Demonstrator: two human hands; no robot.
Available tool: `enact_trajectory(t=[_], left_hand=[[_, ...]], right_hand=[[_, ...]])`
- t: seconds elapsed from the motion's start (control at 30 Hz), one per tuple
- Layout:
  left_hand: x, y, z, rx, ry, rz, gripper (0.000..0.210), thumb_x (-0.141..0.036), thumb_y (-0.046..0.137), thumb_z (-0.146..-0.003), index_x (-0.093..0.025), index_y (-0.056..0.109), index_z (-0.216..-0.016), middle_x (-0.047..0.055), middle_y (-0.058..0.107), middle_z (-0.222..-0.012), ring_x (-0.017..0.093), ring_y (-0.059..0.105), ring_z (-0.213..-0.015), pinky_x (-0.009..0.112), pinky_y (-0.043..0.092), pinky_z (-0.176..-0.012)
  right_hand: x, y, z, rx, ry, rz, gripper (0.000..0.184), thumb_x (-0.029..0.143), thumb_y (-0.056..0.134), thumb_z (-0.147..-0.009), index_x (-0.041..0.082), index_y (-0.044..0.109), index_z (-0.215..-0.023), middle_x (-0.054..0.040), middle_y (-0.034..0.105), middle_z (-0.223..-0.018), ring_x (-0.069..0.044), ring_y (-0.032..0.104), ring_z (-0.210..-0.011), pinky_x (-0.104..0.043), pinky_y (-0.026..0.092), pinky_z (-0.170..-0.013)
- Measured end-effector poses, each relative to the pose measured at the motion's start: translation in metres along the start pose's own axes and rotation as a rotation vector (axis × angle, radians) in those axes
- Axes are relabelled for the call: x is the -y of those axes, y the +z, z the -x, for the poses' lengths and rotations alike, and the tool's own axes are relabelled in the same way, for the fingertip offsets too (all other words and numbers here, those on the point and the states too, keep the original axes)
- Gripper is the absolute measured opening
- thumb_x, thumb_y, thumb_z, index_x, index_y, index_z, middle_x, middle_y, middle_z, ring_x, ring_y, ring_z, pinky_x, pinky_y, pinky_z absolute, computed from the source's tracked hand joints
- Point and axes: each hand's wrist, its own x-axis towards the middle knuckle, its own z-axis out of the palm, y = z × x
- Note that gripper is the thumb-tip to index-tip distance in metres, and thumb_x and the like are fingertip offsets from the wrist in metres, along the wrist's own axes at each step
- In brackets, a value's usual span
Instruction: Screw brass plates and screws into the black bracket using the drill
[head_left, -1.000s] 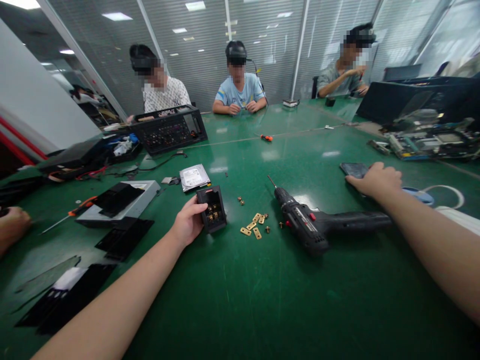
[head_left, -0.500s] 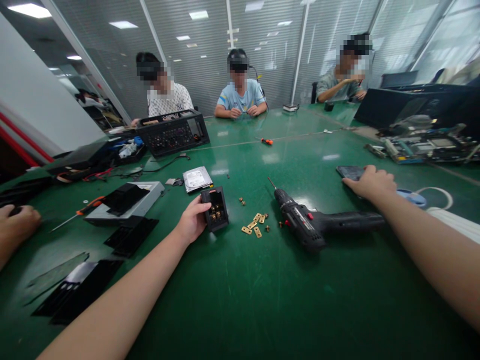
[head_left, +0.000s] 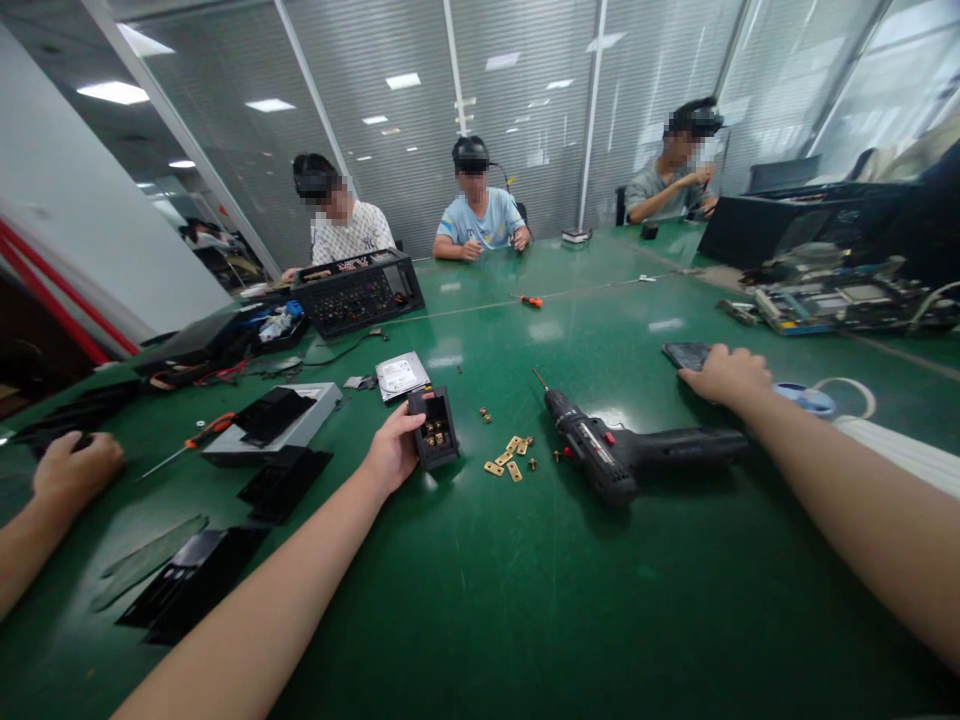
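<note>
My left hand (head_left: 395, 445) grips a small black plastic box (head_left: 436, 458) with brass terminals inside, tilted so its hollow faces me; the thumb lies on its near rim. Right of it on the table are several flat brass plates (head_left: 513, 470) and a few small screws (head_left: 533, 464). My right hand (head_left: 729, 374) is closed over the right end of a dark, flat, phone-like slab (head_left: 684, 355), its fingers curled down on it. Between my arms lies a black cordless drill (head_left: 600, 455), its bit pointing away and to the left.
A hard drive (head_left: 402, 376) lies beyond my left hand. Left of it are a silver drive case (head_left: 315, 415), an orange-handled screwdriver (head_left: 214, 428) and another person's hand (head_left: 79, 465). Circuit boards (head_left: 832, 300) sit far right, near a blue tape roll (head_left: 804, 398). Three people sit opposite.
The view has shifted a little, so the whole scene sits slightly differently. Both my hands keep their holds. The middle person's hands have moved apart.
</note>
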Motion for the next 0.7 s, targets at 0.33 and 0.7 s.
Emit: enact_trajectory(t=[0.33, 0.7], left_hand=[[-0.019, 0.025, -0.008, 0.047, -0.002, 0.048, 0.065, -0.027, 0.074, -0.071, -0.015, 0.062, -0.134, 0.012, 0.077, -0.105, 0.03, 0.074, -0.095, 0.045, 0.059, -0.083], [0.0, 0.043, -0.039, -0.14, -0.012, 0.173, 0.053, -0.041, 0.068, -0.082, -0.011, 0.066, -0.124, 0.014, 0.078, -0.095, 0.029, 0.076, -0.085, 0.045, 0.062, -0.08]], right_hand=[[-0.002, -0.009, 0.012, 0.061, 0.002, -0.097, 0.054, 0.05, 0.064, -0.099, 0.018, 0.054, -0.141, -0.0152, 0.055, -0.146, -0.034, 0.057, -0.129, -0.058, 0.048, -0.106], [-0.012, -0.084, 0.112, 0.653, -1.049, -0.386, 0.084, 0.05, 0.088, -0.069, 0.032, 0.059, -0.146, -0.0093, 0.063, -0.147, -0.038, 0.065, -0.126, -0.046, 0.058, -0.101]])
